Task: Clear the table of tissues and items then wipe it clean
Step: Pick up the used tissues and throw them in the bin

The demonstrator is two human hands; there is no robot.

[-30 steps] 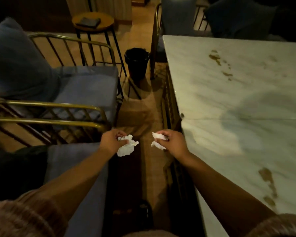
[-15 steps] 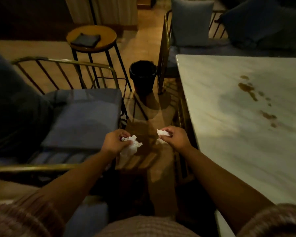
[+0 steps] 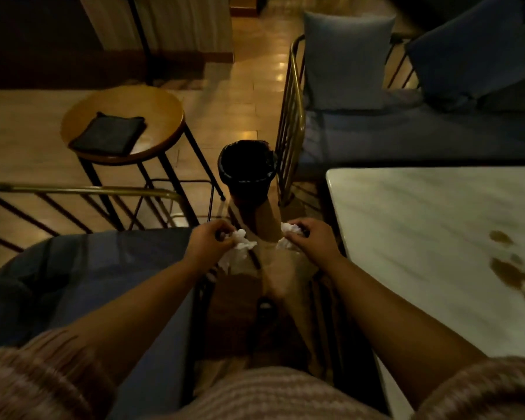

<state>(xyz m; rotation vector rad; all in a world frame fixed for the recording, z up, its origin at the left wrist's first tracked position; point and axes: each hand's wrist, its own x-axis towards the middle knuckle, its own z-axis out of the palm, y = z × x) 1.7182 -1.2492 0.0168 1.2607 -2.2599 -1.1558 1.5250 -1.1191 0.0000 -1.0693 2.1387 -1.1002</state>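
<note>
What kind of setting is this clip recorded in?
Probably a cafe or lounge seating area: a marble-look table with brown spills, cushioned brass-framed benches, a round wooden stool and a black bin on the tiled floor. Both hands hold crumpled tissues.

One camera sits on the person's head. It looks forward and down, close over both arms, toward the floor (image 3: 249, 95).

Both hands, left (image 3: 208, 241) and right (image 3: 314, 239), extended forward, fingers clenched.
</note>
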